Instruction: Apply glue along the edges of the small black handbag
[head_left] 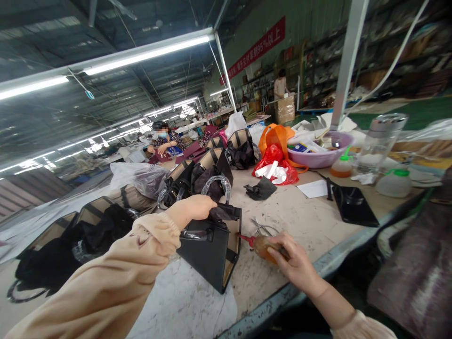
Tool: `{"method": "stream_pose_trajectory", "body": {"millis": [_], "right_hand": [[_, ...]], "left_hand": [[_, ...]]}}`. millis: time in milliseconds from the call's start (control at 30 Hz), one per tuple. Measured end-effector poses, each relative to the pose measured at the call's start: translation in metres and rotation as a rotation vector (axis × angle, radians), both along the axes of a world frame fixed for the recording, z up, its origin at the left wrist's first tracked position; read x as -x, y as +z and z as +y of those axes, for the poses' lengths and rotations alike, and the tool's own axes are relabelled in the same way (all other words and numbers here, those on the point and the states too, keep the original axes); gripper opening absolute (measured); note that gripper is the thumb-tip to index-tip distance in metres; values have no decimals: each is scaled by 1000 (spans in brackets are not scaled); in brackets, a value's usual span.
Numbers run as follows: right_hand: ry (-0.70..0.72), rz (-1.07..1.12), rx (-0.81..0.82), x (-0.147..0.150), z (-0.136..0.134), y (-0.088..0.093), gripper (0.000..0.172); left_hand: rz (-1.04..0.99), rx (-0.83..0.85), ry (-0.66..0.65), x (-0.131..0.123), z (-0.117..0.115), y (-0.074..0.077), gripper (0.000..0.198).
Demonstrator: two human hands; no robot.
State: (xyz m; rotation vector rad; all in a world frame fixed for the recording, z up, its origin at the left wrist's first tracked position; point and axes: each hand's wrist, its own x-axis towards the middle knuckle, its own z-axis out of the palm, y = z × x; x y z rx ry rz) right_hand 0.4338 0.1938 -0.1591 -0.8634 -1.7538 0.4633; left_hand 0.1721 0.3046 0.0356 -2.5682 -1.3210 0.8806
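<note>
A black handbag (205, 256) lies tilted on the table in front of me, its tan inner side turned to the right. My left hand (197, 208) is closed on the black cloth at the bag's upper edge; its fingertips are partly hidden. My right hand (293, 259) grips a squeeze bottle (263, 248) of amber liquid. The bottle's red nozzle points left, at the bag's open tan side, and looks to be touching or very near it. Just behind the bottle lies a pair of scissors (263, 228). A plastic-wrapped handle (196, 235) rests against the bag's front.
More black bags (102, 226) stand at the left and behind. A red plastic bag (273, 162), purple basin (321, 153), glass jar (379, 146), green-capped bottle (393, 182) and black flat piece (355, 205) line the right side. Across the table sits a co-worker (167, 141).
</note>
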Motion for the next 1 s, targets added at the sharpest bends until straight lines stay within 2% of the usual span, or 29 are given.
{"method": "stream_pose_trajectory", "body": {"millis": [233,533,733,1000], "right_hand": [[-84,52,-59,-1,8,13,9],[-111,95,-39,-3,13,8,9],[-58,40,8,-8,9,2,8],[-14,45,49,-6,8,4,8]], "left_hand": [[13,3,2,-2,-2,1,43],[-17,11,-4,0,4,-3,41],[-9,12,-9,-2,6,-4,42],[21,10,-25,-1,5,-4,41]]}}
